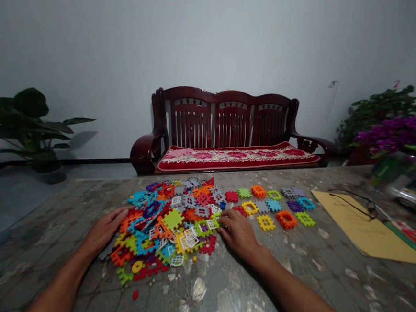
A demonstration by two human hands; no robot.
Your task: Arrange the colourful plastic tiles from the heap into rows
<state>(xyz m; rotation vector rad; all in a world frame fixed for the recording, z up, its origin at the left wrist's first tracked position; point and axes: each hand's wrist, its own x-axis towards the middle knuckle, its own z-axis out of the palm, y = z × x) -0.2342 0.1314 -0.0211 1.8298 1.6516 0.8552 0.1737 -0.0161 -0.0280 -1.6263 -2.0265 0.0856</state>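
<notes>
A heap of colourful notched plastic pieces [172,220] lies on the patterned table [133,311]. My left hand [107,229] rests at the heap's left edge, its fingers stretched toward the orange pieces; it does not appear to hold anything. At the heap's right edge is my right hand [238,231], with fingers curled at a lime green piece [216,220]. Beyond that hand, separate pieces lie in loose rows, among them a yellow window piece [265,222], an orange stack [286,219] and a light green piece [304,219].
A yellow envelope [364,225] with eyeglasses [371,208] on it lies at the right, beside a green pencil [413,245]. Purple flowers [397,134] and clear containers stand at the far right. A wooden bench [223,121] is behind the table.
</notes>
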